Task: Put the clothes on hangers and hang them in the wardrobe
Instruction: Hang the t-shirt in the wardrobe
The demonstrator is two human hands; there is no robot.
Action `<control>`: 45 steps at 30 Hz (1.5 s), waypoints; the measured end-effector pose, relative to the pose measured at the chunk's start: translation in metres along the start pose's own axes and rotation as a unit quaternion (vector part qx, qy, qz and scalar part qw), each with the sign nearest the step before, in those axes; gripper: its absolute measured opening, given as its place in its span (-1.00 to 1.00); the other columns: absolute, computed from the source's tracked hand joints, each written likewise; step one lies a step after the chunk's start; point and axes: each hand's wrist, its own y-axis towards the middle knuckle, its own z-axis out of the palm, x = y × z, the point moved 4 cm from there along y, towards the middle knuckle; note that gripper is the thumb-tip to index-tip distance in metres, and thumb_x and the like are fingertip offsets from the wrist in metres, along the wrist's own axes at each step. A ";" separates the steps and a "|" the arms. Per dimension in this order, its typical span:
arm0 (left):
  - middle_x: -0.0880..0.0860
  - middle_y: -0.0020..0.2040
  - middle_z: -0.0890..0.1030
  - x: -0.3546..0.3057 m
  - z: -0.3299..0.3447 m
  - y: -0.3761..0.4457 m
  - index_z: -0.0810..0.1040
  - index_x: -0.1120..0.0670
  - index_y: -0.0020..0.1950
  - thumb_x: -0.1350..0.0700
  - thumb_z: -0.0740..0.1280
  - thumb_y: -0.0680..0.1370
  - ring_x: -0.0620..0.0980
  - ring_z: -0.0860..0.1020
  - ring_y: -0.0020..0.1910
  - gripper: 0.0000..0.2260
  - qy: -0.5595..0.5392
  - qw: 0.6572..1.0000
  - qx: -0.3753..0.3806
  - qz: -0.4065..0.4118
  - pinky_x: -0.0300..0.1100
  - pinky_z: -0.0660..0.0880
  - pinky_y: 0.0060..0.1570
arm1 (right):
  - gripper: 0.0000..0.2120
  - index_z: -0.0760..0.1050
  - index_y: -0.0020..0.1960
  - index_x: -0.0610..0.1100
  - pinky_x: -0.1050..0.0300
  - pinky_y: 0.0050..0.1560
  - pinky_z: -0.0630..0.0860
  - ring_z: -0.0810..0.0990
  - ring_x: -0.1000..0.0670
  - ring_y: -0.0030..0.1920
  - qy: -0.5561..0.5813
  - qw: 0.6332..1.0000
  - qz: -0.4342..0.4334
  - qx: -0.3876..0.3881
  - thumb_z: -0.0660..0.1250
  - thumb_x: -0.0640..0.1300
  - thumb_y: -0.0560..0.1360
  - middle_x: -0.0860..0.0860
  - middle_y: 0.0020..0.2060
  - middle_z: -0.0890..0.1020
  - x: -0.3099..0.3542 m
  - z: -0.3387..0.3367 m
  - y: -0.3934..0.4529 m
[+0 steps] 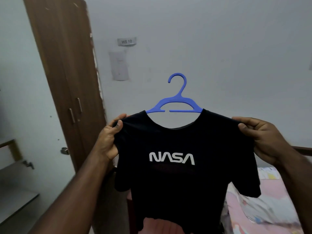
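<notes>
Two hands are holding up a black NASA T-shirt (177, 174) on a blue hanger (175, 102): left hand (109, 137) and right hand (263, 137) fingers pinching its shoulders, beside the shut brown wardrobe (67, 73).

two bare forearms, no sleeves; left hand (108, 137), right hand (263, 137); short nails on fingers (119, 125).

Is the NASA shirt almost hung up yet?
Partly. Done: the blue hanger already sits inside the black NASA shirt, its hook poking out of the neck. In hand: the left hand and right hand each grip a shoulder, holding it up. Left: hooking it inside the brown wardrobe, whose doors look shut.
</notes>
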 end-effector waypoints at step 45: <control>-0.02 0.16 0.68 -0.364 -0.425 -0.223 0.63 0.01 0.13 0.16 0.19 0.68 -0.05 0.67 0.11 -0.78 0.086 0.934 -0.277 0.208 -0.08 0.61 0.11 | -0.70 0.55 0.28 -0.22 0.13 0.00 0.64 0.68 -0.08 0.08 0.177 0.914 0.037 0.363 0.25 -0.34 0.58 -0.17 0.07 0.70 -0.036 0.633 0.005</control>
